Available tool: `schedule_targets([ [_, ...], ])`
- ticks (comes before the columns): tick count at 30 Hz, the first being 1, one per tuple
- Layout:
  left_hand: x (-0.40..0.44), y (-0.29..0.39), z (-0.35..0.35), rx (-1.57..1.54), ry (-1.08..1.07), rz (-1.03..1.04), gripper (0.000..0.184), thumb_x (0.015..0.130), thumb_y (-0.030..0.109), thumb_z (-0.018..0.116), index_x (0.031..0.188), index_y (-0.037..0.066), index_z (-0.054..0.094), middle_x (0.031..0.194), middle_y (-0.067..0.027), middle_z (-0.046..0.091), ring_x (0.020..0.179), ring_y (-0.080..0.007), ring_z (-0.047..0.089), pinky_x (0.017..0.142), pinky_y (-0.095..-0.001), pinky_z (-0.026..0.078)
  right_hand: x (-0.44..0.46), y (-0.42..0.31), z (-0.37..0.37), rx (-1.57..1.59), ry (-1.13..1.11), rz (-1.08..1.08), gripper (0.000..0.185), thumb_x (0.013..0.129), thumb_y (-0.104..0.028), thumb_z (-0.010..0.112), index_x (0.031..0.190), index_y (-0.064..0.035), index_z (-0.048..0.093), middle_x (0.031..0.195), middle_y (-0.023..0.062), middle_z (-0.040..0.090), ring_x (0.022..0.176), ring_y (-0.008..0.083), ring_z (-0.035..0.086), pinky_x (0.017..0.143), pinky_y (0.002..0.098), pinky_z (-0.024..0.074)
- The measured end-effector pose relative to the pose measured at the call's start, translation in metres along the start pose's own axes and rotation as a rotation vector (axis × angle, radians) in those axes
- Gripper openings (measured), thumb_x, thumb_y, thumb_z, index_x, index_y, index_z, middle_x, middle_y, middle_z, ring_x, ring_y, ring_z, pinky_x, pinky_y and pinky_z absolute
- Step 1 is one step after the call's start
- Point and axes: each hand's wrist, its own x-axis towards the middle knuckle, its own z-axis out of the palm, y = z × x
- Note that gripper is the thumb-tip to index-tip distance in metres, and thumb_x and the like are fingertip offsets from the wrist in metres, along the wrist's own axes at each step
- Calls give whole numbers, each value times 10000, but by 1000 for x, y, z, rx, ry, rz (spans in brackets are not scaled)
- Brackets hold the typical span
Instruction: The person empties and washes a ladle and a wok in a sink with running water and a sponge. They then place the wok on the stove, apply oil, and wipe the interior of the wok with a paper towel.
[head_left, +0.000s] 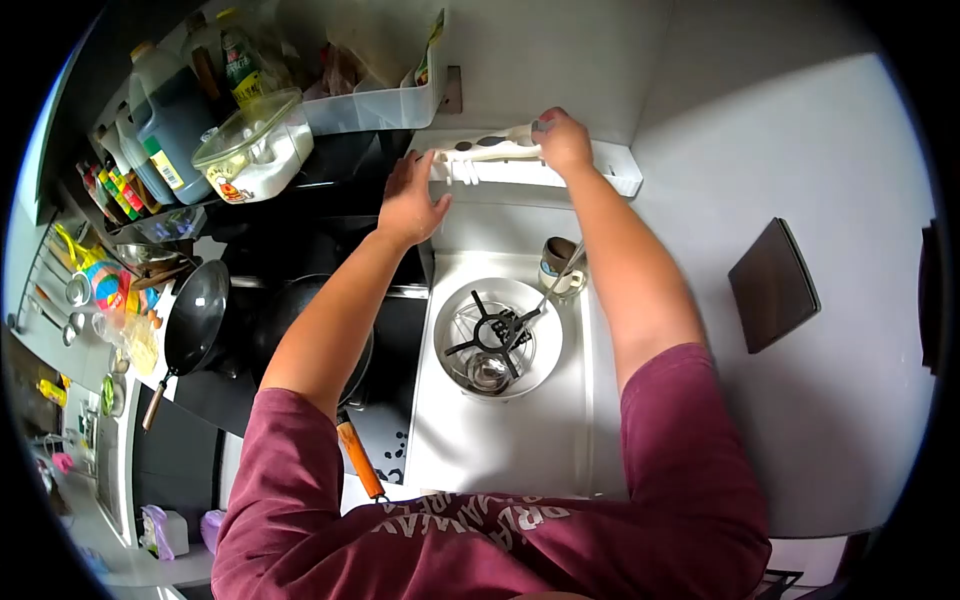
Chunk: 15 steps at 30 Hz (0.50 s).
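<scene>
On a narrow white shelf (610, 170) against the back wall lies a long white item with dark spots (490, 149). My right hand (565, 141) is closed on its right end. My left hand (410, 200) is at its left end, with thumb and fingers apart; the fingertips are near or on the item, and I cannot tell if they touch it. Short white prongs (462, 172) hang below the item near my left hand. Below the shelf, a white basin (553, 345) holds a black burner grate (492, 330) and a small glass bowl (487, 371).
Cups (557, 262) stand behind the basin. On the left are a wok (197, 315), a pan with an orange handle (360, 457) on the black stove, a clear tub of white powder (262, 160) and several bottles (165, 110). A dark panel (775, 286) is on the right wall.
</scene>
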Motion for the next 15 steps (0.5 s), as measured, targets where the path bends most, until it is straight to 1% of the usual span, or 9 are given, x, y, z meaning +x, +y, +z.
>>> schedule_targets([
  [3,2,2,7,9,46,-11,721,833,324,650,1413,88,294,1447,-202,306,1339,-380,296,1113,-443,248,11,13,-2,58,-34,57,336,777,-193,685,1094,-109,613,1036,140,666,964,323,634,863,411,497],
  [4,4,5,6,19,64,-23,711,838,326,644,1411,86,298,1447,-198,307,1339,-380,296,1115,-438,246,13,12,-7,8,46,29,321,782,-202,675,1086,-113,619,1039,138,666,966,318,635,860,409,498],
  [6,11,17,-6,25,147,13,649,850,315,634,1385,70,359,1430,-199,352,1325,-400,315,1109,-443,258,10,4,-20,-87,201,-22,296,792,-220,655,1069,-120,632,1047,134,665,969,307,636,855,404,500],
  [7,14,20,-9,26,188,33,620,856,310,629,1372,63,390,1422,-199,375,1318,-410,324,1107,-445,265,9,5,-26,-125,202,10,291,797,-225,641,1071,-129,637,1068,126,660,991,299,630,858,401,497],
  [9,22,16,-5,33,154,48,564,865,314,616,1335,55,442,1408,-188,404,1308,-403,342,1102,-440,275,6,9,-37,-205,205,72,284,807,-233,613,1076,-149,647,1108,111,648,1036,282,617,864,394,490],
  [10,26,14,-3,36,140,56,538,870,316,610,1316,51,468,1401,-183,418,1303,-400,351,1100,-437,280,5,7,-40,-404,132,101,306,784,-191,594,1082,-176,661,1163,86,622,1080,260,592,875,389,477],
  [13,37,11,5,-4,-11,-80,514,885,361,567,1290,53,497,1387,-144,435,1333,-355,325,1121,-410,246,-8,-5,-36,-640,291,-229,318,763,-161,587,1068,-180,673,1180,68,607,1084,254,578,892,398,461],
  [14,38,10,8,-17,11,-79,504,881,340,580,1283,49,499,1380,-159,441,1314,-362,349,1110,-412,266,-3,-8,-25,-467,306,-421,312,758,-151,579,1055,-152,675,1127,85,625,1058,277,577,911,427,448],
  [15,37,10,11,-27,35,-78,494,876,319,594,1277,44,502,1373,-174,447,1295,-368,373,1100,-414,286,2,-13,-15,-452,125,-455,308,776,-150,566,1066,-139,670,1124,102,629,1063,296,575,919,436,446],
])
